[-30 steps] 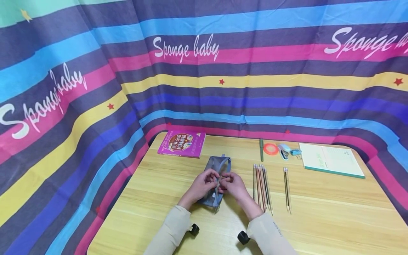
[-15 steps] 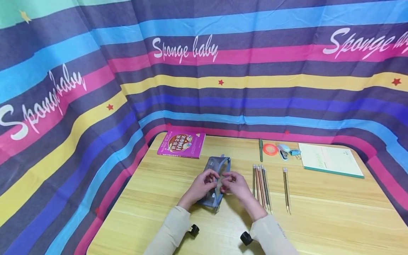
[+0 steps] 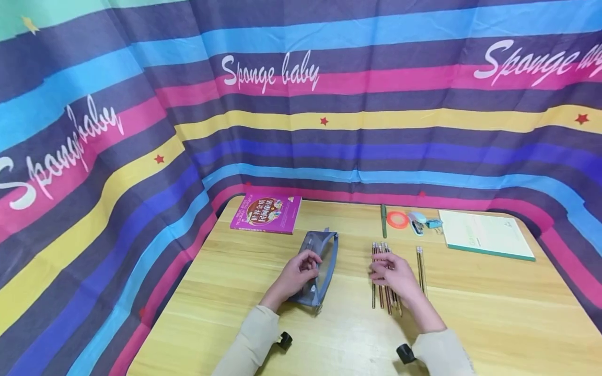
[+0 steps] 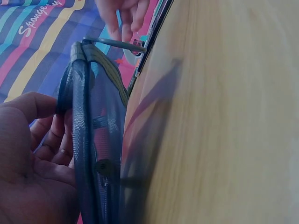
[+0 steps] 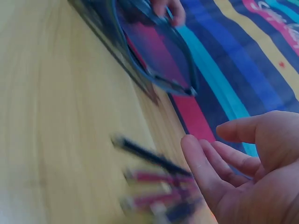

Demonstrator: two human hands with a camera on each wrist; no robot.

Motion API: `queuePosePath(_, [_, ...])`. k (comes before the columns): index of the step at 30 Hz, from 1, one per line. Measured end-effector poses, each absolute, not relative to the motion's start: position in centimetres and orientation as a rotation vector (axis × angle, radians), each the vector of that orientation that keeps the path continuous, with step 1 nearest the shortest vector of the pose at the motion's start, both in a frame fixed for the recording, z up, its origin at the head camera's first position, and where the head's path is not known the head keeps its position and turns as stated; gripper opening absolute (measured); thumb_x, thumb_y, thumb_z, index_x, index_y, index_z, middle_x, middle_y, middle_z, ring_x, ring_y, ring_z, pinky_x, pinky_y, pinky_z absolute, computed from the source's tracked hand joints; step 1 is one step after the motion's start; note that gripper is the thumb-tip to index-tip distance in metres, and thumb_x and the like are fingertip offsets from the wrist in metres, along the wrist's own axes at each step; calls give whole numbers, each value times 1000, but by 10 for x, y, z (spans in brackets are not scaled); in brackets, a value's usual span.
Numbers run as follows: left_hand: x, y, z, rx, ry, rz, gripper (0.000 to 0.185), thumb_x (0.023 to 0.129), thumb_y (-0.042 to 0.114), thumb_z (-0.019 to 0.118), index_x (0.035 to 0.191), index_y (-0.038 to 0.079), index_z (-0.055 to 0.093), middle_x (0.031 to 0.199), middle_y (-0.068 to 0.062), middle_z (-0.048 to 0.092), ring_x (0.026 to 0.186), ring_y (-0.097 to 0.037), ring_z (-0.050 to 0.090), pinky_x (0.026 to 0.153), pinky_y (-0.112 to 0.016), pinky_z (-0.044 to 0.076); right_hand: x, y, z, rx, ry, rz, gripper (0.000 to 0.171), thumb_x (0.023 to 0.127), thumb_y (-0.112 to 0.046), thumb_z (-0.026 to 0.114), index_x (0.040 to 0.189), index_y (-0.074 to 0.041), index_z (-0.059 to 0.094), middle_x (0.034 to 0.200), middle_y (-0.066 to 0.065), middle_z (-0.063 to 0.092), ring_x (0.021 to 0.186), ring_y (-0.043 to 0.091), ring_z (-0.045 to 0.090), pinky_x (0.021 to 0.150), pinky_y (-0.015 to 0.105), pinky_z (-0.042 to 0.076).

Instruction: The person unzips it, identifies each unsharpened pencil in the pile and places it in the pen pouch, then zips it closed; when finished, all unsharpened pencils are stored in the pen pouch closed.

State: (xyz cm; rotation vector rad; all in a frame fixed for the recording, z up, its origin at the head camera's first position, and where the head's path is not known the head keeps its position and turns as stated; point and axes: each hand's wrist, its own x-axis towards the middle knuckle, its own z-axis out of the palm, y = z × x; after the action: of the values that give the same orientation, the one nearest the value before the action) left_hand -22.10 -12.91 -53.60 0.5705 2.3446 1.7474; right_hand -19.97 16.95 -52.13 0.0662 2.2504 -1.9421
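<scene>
A grey mesh pouch (image 3: 319,266) lay on the table (image 3: 470,313), near the middle and a bit to the left. Its top edge was open. The left hand (image 3: 296,275) held the pouch by its left side, with the thumb and fingers curled round the mesh edge. The left wrist view showed those fingers (image 4: 56,140) pinching the edge of the pouch (image 4: 93,154), and the zip pull (image 4: 137,46) stuck out at the far end.

Just to the right of the pouch lay a bunch of pencils (image 3: 382,249), side by side, pointing away from the person. The right hand (image 3: 394,272) was over that bunch, apart from the pouch. Its fingers were loose and a little bent, and they held nothing. In the right wrist view the hand (image 5: 243,172) was open above the blurry pencils (image 5: 154,186). I could not tell if it touched them.

2 more pencils (image 3: 420,263) lay a little further right, apart from the bunch.

At the back of the table were a pink book (image 3: 265,212) on the left, then a green pen (image 3: 383,220), an orange tape ring (image 3: 398,220), a small stapler (image 3: 416,223) and a pale green notebook (image 3: 484,234) on the right.

A striped cloth (image 3: 141,130) hung all round the table.
</scene>
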Motion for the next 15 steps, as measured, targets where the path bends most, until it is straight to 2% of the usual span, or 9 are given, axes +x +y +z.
queuePosePath(6, [-221, -130, -536, 571, 2346, 1759, 21, 95, 1, 66, 116, 3, 65, 93, -5, 58, 81, -13, 55, 71, -21, 48, -197, 198, -517, 110, 2307, -1925, 43, 102, -4, 60, 139, 14, 49, 117, 27, 63, 85, 24, 73, 81, 36, 63])
queuePosePath(15, [-221, -128, -537, 569, 2339, 1765, 21, 95, -1, 65, 116, 4, 64, 93, -6, 58, 80, -12, 55, 71, -21, 48, -190, 208, -523, 165, 2340, -1824, 42, 102, -3, 59, 139, 14, 50, 121, 32, 64, 89, 29, 74, 78, 34, 63])
